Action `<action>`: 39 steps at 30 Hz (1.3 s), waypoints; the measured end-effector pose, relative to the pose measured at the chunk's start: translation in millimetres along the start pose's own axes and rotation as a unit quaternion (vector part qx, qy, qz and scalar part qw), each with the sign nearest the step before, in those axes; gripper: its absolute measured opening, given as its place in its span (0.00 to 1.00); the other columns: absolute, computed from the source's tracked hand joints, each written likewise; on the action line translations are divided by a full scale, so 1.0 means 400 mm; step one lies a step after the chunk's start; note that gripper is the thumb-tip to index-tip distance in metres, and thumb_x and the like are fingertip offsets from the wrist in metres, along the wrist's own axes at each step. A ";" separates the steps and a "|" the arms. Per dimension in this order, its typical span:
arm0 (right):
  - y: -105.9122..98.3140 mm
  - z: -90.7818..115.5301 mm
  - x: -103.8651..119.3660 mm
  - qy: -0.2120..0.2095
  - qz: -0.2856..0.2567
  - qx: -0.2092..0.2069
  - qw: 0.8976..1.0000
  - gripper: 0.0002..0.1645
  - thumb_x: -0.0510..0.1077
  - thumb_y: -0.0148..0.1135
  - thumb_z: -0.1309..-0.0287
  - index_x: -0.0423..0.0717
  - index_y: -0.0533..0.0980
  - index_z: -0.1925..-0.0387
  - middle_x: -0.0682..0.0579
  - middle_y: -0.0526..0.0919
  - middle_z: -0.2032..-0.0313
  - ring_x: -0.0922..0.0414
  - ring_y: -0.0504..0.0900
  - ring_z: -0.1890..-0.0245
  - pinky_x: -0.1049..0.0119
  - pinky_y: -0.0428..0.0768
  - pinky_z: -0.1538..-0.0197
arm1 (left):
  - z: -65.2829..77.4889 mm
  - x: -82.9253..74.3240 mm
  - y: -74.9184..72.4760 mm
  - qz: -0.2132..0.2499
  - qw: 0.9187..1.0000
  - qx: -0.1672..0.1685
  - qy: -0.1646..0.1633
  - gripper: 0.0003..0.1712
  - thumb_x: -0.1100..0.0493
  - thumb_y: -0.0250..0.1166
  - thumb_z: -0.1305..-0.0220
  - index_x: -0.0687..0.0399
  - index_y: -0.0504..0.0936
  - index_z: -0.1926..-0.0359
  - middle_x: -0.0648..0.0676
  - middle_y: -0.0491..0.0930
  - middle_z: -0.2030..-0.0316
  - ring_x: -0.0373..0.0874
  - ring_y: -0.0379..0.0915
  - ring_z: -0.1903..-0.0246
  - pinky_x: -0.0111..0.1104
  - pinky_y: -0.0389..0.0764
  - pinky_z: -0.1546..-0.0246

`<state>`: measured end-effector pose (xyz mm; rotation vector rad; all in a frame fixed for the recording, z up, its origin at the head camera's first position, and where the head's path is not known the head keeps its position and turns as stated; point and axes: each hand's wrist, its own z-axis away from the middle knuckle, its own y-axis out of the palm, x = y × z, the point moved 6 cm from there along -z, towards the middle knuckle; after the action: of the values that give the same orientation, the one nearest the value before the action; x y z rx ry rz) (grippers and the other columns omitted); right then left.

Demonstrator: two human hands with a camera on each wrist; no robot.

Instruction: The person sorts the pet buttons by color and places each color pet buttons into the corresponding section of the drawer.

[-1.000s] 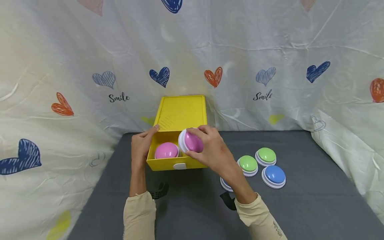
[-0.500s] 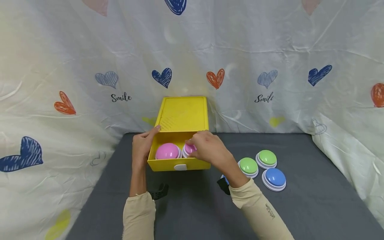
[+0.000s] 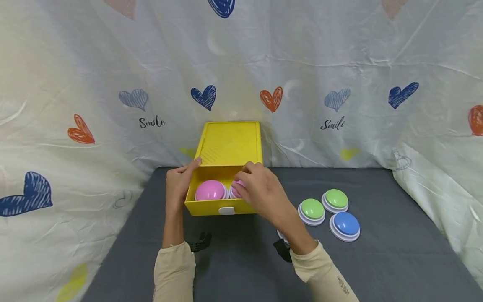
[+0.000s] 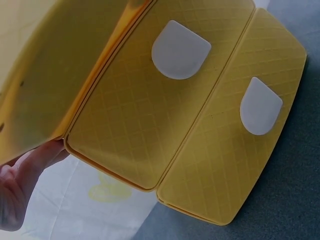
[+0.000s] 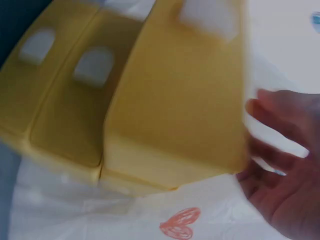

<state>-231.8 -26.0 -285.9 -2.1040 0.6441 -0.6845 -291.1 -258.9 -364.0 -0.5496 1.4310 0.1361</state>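
hands (image 3: 178, 184) (image 3: 264, 188) at yellow cabinet (image 3: 231, 142), drawer (image 3: 206, 207) out, pink buttons (image 3: 210, 190) inside

The yellow box (image 3: 205, 207) looks like smooth plastic with a soft sheen, its drawer fronts (image 4: 125, 125) textured by shallow crossing lines. Its white tab (image 3: 227, 210) seems plain plastic. The pink domes (image 3: 209, 190), and the green domes (image 3: 312, 208) and blue dome (image 3: 346, 223) at right, look like glossy, smooth plastic. The counter (image 3: 234, 264) has a matt, cloth-like surface; the far backdrop (image 3: 234, 50) is creased sheeting; the sleeves (image 3: 174, 272) are matt cloth.
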 end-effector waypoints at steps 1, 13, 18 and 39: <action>-0.014 0.017 0.011 -0.004 -0.027 -0.030 0.999 0.07 0.49 0.63 0.45 0.52 0.81 0.71 0.60 0.74 0.73 0.63 0.69 0.71 0.74 0.71 0.68 | -0.001 -0.001 0.002 0.000 1.000 0.002 0.002 0.38 0.27 0.66 0.62 0.49 0.85 0.56 0.56 0.81 0.58 0.46 0.78 0.63 0.32 0.78 0.67; 0.038 0.119 0.065 0.082 -0.067 -0.095 0.990 0.06 0.46 0.69 0.51 0.51 0.79 0.70 0.62 0.76 0.77 0.68 0.71 0.78 0.75 0.73 0.73 | -0.003 -0.003 0.001 0.008 1.000 -0.010 -0.005 0.40 0.26 0.66 0.62 0.55 0.87 0.63 0.58 0.83 0.66 0.45 0.80 0.73 0.32 0.79 0.74; 0.067 0.123 0.064 0.091 -0.044 -0.141 0.985 0.09 0.45 0.71 0.53 0.49 0.82 0.68 0.59 0.82 0.72 0.66 0.78 0.74 0.73 0.78 0.67 | -0.002 -0.005 0.006 0.006 1.000 -0.009 0.004 0.39 0.26 0.66 0.62 0.55 0.87 0.65 0.56 0.83 0.68 0.45 0.79 0.72 0.31 0.79 0.73; 0.086 0.085 0.025 0.098 -0.066 -0.153 0.981 0.07 0.45 0.71 0.54 0.48 0.83 0.70 0.58 0.82 0.74 0.66 0.76 0.76 0.76 0.76 0.70 | -0.005 -0.009 -0.007 -0.002 1.000 -0.010 0.028 0.36 0.28 0.67 0.62 0.55 0.73 0.92 0.44 0.53 0.97 0.40 0.50 0.95 0.32 0.54 0.92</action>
<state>-209.2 -32.8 -329.3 -2.3989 0.7623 -0.9255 -292.4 -261.5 -359.7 -0.5771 1.4849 0.1325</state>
